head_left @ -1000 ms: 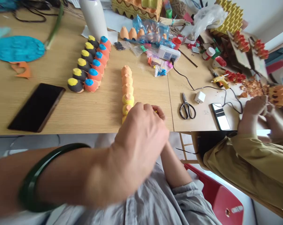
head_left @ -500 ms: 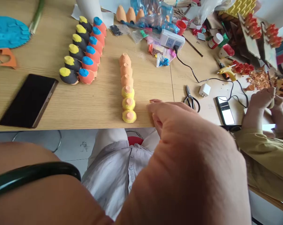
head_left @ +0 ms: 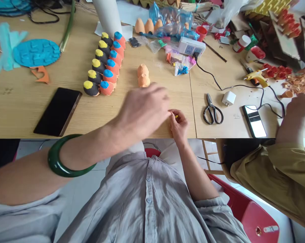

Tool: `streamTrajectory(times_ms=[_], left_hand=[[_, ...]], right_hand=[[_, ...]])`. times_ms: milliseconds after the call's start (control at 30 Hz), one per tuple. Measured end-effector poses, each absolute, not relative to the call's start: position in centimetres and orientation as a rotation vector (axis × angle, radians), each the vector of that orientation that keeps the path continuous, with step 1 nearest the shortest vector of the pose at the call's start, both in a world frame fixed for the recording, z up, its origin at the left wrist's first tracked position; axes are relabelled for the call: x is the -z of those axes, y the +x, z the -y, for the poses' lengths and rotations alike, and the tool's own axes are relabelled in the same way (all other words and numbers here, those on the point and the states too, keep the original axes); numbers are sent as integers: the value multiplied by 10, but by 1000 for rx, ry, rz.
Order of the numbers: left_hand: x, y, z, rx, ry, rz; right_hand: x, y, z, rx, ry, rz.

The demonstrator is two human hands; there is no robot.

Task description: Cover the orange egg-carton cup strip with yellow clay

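Observation:
My left hand (head_left: 142, 109), blurred by motion, reaches across over a row of peach egg-shaped pieces (head_left: 143, 81). Only the far end of that row shows past it; the near part is hidden. A dark green bangle (head_left: 66, 165) circles the left wrist. Close by on the right, my right hand (head_left: 180, 126) rests at the table's front edge with its fingers pinched. A bit of something small and yellow (head_left: 177, 116) shows between these fingers. Left of the row stand black eggs with yellow tops (head_left: 94, 76) and orange-red ones with blue tops (head_left: 112, 67), in two lines.
A dark phone (head_left: 57, 111) lies on the left, near a blue textured oval (head_left: 37, 52). On the right are black-handled scissors (head_left: 211, 113), a white charger (head_left: 229, 98), another phone (head_left: 254, 121) and a glue gun (head_left: 258, 78). A power strip (head_left: 191, 46) trails its cable. A co-worker's arm (head_left: 295, 114) is at far right.
The view has pulled back, so both my arms now show. My left hand now covers the near, yellow-edged end of the row, which was in plain sight before.

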State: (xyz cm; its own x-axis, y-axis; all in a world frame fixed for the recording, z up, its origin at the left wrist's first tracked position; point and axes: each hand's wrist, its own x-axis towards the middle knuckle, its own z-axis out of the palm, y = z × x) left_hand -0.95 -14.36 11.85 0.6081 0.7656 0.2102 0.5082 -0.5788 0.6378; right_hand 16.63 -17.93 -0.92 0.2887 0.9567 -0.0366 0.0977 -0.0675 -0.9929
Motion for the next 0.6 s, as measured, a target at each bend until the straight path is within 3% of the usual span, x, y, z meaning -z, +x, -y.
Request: streamTrajectory(times_ms=[100,300,600], left_hand=[[-80,-45,134,-764,2252,-1265],[2,-62,187,-829,2056,-1431],[15,-25,174,-990,1952,-1507]], right_hand=[[8,165,180,-941,-1413,958],[-2,151,181,-1061,-1411,923],[-8,143,185,-1215,-1362,856]])
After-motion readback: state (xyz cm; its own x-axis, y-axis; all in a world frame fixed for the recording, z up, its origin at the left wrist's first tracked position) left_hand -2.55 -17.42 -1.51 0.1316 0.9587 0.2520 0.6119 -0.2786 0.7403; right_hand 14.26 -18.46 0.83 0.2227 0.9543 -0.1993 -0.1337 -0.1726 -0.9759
